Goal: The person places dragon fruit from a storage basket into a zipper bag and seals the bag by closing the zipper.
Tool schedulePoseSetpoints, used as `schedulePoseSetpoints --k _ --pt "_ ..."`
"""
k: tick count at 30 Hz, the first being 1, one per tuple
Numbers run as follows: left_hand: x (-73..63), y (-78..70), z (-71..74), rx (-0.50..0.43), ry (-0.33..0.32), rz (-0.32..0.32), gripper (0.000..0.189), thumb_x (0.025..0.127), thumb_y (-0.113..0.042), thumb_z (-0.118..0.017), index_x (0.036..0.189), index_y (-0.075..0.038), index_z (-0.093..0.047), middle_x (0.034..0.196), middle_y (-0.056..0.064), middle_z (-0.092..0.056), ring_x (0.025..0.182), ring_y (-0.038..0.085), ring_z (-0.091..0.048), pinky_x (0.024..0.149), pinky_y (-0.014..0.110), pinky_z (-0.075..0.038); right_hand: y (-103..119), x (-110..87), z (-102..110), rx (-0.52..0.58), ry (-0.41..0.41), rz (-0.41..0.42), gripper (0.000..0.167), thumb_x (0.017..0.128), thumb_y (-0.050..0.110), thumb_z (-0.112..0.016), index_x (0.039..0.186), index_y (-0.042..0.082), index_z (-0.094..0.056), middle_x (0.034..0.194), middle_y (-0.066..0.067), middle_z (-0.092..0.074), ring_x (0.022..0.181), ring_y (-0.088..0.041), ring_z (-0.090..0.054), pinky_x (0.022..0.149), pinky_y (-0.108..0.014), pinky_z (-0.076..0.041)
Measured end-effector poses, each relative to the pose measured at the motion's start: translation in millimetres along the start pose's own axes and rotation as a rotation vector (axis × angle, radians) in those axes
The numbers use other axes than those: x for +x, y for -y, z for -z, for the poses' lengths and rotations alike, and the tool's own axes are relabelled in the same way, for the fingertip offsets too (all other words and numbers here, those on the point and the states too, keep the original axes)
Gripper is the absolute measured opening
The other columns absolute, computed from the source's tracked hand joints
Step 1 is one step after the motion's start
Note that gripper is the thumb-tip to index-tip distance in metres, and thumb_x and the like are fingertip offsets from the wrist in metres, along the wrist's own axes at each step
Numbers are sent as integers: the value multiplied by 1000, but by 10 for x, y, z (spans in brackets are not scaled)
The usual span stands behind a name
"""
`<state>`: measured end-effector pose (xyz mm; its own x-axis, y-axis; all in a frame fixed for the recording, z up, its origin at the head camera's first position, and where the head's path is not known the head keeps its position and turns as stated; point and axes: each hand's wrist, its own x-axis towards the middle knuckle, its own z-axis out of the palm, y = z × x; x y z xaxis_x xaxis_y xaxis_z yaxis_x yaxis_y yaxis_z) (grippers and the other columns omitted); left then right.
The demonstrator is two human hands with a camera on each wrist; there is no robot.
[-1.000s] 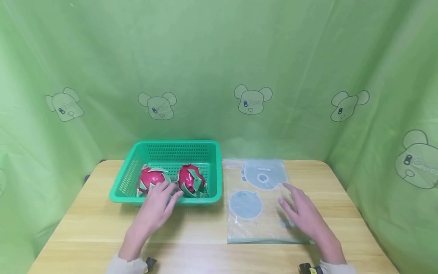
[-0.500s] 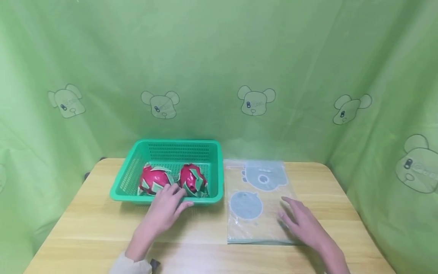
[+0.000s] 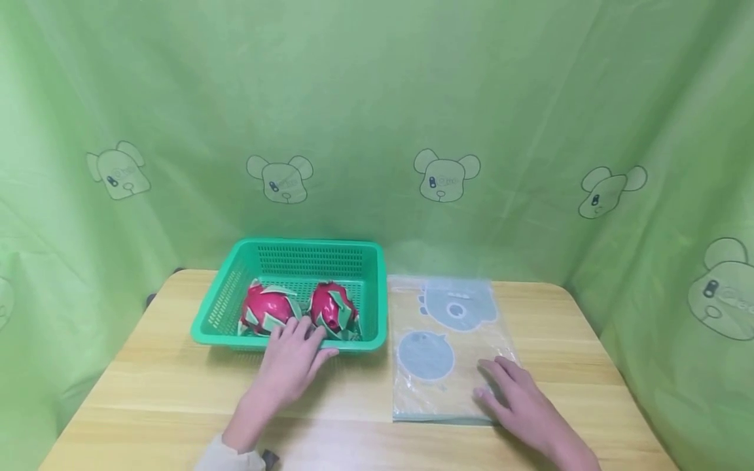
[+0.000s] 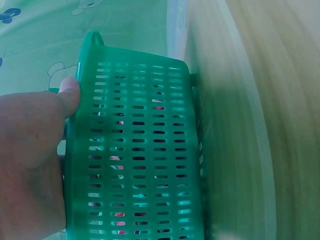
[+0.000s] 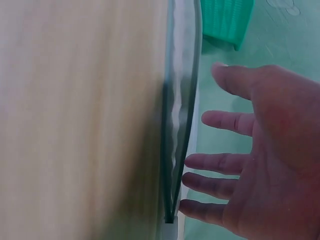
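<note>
Two pink dragon fruits with green scales, a left one (image 3: pixel 266 303) and a right one (image 3: pixel 327 305), lie in the green slotted basket (image 3: pixel 377 337). My left hand (image 3: pixel 288 360) is at the basket's front rim, fingers reaching over it near the fruits. In the left wrist view its thumb lies along the rim, and the other fingers are hidden behind the wall. A clear zip bag (image 3: pixel 425 386) with pale blue cartoon prints lies flat beside the basket. Over its right front part my right hand (image 3: pixel 521 402) hovers, fingers spread, holding nothing. In the right wrist view the bag's front edge (image 5: pixel 175 110) gapes slightly.
Everything stands on a light wooden table (image 3: pixel 159 392) with rounded corners. A green curtain (image 3: pixel 353 98) printed with bear heads hangs behind the table and along both sides. The basket and the bag lie side by side, nearly touching.
My left hand has shifted a little right along the basket's front rim. My right hand has drawn back toward the bag's front edge. Basket, fruits and bag keep their places.
</note>
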<state>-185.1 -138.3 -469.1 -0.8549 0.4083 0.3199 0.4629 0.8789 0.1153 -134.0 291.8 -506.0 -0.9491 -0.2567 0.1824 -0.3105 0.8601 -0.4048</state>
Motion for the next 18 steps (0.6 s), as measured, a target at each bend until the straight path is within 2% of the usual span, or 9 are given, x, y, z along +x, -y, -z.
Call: schedulePoseSetpoints --k 5,13,18 --pt "3 8 -32 52 -35 -8 40 102 -53 -55 113 -15 -64 104 6 -57 97 26 -49 84 45 -43 59 -19 -18 -29 5 3 60 98 47 -67 144 10 -56 149 -31 -44 133 -54 -43 99 -77 -38" --pt "-5 15 -54 73 -52 -19 42 102 -54 -54 110 -14 -63 102 5 -60 96 26 -55 82 42 -45 129 -130 -59 -38 20 38 73 88 57 -74 144 13 -57 150 -29 -44 134 -52 -44 97 -76 -41" --pt "-5 18 -58 73 -48 -15 45 103 -56 -52 112 -13 -64 104 6 -62 97 27 -57 84 43 -47 111 -161 -96 -38 21 76 71 88 56 -76 141 13 -59 148 -29 -46 131 -52 -47 95 -73 -45"
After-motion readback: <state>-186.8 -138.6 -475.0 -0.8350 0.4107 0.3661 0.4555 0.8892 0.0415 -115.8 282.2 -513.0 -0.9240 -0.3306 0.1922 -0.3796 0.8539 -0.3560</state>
